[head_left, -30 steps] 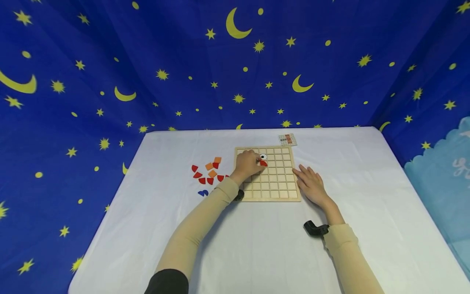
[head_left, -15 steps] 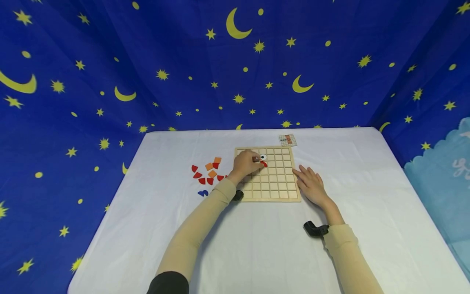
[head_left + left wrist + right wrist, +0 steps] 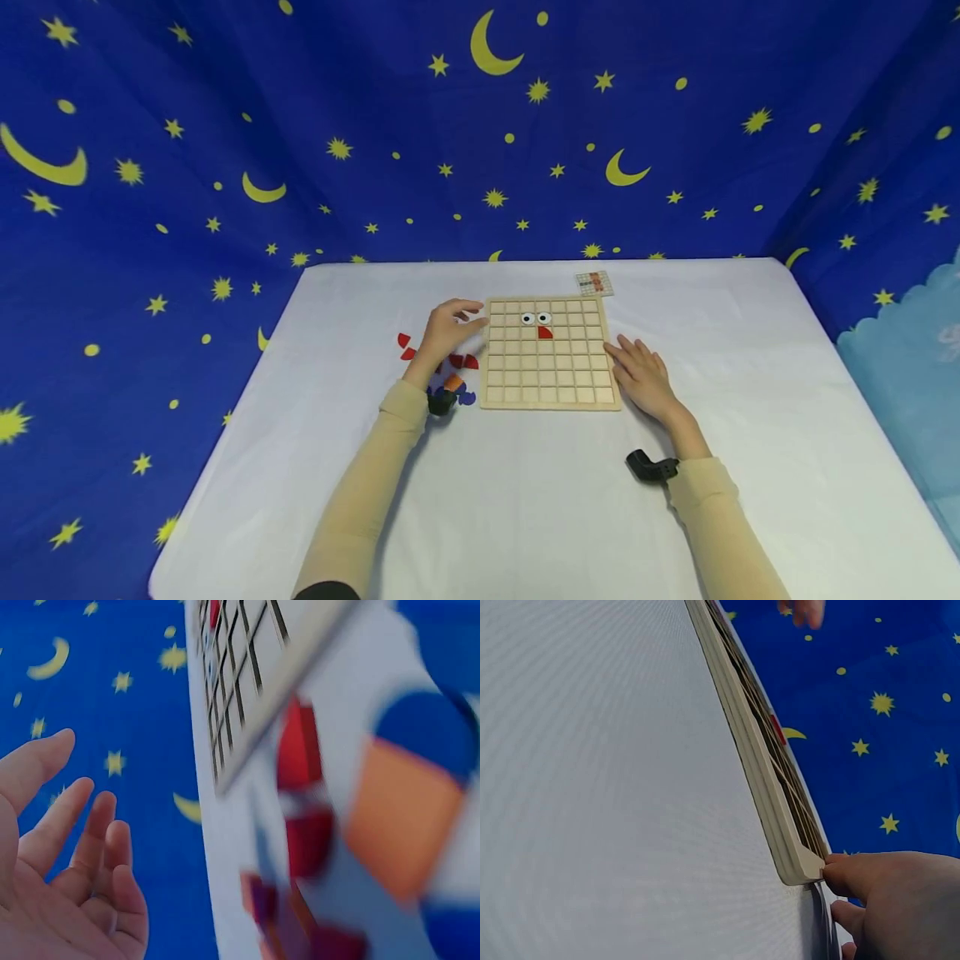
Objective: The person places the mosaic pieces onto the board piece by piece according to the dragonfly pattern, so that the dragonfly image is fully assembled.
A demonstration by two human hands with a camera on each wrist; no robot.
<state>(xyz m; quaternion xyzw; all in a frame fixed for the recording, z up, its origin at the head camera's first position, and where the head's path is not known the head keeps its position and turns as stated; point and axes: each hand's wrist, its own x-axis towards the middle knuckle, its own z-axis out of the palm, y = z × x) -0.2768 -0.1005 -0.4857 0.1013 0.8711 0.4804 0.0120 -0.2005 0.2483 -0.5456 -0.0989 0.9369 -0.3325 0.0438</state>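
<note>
A wooden grid board [image 3: 510,375] lies on the white table. Two round eye pieces [image 3: 528,318] sit side by side in its upper cells, and a red quarter-circle piece [image 3: 545,332] lies below the right one. My left hand [image 3: 446,329] hovers at the board's left edge above the loose pieces, fingers loosely bent and nothing between them; the left wrist view shows the bare palm and fingers [image 3: 75,855]. My right hand [image 3: 643,379] rests at the board's right edge, its fingertips touching the frame. In the right wrist view that hand [image 3: 907,900] meets the board's corner.
Left of the board lie loose red quarter-circles [image 3: 471,362], an orange square [image 3: 453,382] and blue pieces [image 3: 467,397], partly hidden by my left arm. A small pattern card [image 3: 595,283] lies behind the board. A blue curtain [image 3: 420,108] hangs behind the table.
My left hand has moved left off the board, uncovering a second eye piece beside the first. The right hand stays at the right edge. The head view has shifted slightly.
</note>
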